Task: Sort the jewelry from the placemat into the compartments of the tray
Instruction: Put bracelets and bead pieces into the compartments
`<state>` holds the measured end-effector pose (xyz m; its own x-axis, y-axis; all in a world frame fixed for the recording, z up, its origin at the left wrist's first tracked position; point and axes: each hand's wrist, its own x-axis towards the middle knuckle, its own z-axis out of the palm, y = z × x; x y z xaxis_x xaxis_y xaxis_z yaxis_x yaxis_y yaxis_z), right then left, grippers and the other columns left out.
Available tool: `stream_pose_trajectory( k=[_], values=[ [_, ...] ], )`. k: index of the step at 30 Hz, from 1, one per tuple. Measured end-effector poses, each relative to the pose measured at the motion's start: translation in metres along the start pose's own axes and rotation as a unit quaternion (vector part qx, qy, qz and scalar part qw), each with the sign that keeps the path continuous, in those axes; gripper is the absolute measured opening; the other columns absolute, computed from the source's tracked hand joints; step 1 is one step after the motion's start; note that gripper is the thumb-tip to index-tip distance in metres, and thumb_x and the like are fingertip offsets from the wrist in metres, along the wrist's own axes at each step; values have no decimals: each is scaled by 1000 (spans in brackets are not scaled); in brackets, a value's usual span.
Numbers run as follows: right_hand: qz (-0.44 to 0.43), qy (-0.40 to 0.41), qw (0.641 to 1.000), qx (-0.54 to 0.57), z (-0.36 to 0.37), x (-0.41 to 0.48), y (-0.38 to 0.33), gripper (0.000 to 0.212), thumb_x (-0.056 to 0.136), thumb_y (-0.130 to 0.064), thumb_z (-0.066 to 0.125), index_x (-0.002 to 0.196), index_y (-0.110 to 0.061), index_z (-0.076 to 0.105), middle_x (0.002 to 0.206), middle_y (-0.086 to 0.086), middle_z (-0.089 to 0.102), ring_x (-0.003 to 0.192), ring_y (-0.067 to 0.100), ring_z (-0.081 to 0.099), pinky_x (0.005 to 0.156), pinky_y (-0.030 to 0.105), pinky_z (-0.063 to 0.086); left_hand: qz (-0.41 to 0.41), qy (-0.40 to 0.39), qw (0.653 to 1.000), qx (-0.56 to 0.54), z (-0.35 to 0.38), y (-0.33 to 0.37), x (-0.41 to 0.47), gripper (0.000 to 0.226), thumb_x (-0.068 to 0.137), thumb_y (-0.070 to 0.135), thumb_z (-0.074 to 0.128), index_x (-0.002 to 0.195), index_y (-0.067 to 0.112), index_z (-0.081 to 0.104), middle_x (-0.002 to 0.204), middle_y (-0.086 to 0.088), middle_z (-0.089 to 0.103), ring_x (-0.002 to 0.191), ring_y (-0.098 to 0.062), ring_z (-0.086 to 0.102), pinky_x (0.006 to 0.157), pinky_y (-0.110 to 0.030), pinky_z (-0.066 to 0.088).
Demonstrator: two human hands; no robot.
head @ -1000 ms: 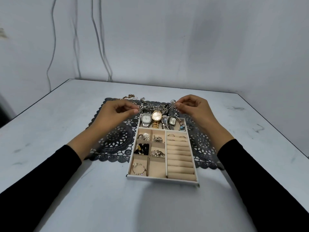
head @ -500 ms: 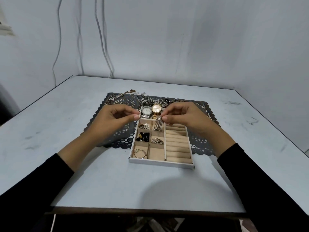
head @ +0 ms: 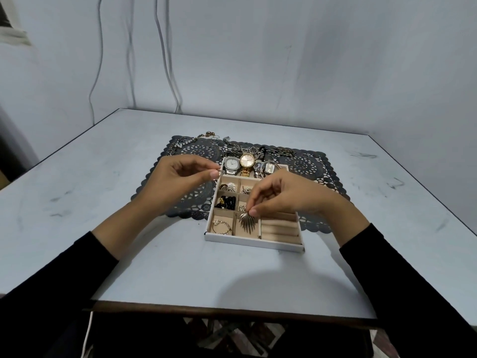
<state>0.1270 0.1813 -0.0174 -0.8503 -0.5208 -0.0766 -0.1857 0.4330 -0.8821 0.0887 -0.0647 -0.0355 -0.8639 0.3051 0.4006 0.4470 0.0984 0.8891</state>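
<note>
placing step, i judge
black lace placemat (head: pixel 309 166) lies under the 12 o'clock part of the white compartment tray (head: pixel 253 242); right hand (head: pixel 289 197) pinches a silver fan-shaped earring (head: pixel 247 223) low in its 6 o'clock compartment, left hand (head: pixel 178 182) at 10 o'clock pinches a tiny silver piece (head: pixel 220 172); next, release gently.

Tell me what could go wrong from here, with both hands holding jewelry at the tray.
1. The right hand pinches the silver fan earring only by its tip; it may slip and land across a divider of the tray.
2. The small piece in the left hand hangs at the tray's far-left rim; dropped, it could vanish in the lace placemat.
</note>
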Motion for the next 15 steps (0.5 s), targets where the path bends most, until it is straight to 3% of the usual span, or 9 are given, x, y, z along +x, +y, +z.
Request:
stream_pose_trajectory(
  k=[6, 10, 15],
  values=[
    [29, -18, 999, -34, 0, 2, 0, 16, 77, -5, 76, 92, -2, 72, 91, 19, 72, 83, 20, 67, 81, 26, 54, 2, 10, 1000, -11, 2, 2, 0, 11, 73, 22, 76, 82, 29, 78, 84, 6, 76, 81, -6, 71, 74, -14, 53],
    [35, -23, 997, -63, 0, 3, -2, 15, 78, -7, 76, 93, -5, 73, 90, 16, 73, 83, 21, 68, 81, 25, 54, 1, 19, 1000, -14, 3, 2, 1, 13, 74, 22, 76, 84, 30, 77, 83, 8, 76, 81, -4, 70, 73, -13, 52],
    [28, -31, 994, -101, 2, 4, -7, 14, 78, -8, 76, 92, -8, 75, 85, 7, 75, 77, 10, 68, 73, 17, 51, 3, 19, 1000, -4, 6, 1, 1, 13, 74, 20, 75, 86, 21, 74, 80, 10, 75, 77, -2, 69, 73, -13, 52]
  ],
)
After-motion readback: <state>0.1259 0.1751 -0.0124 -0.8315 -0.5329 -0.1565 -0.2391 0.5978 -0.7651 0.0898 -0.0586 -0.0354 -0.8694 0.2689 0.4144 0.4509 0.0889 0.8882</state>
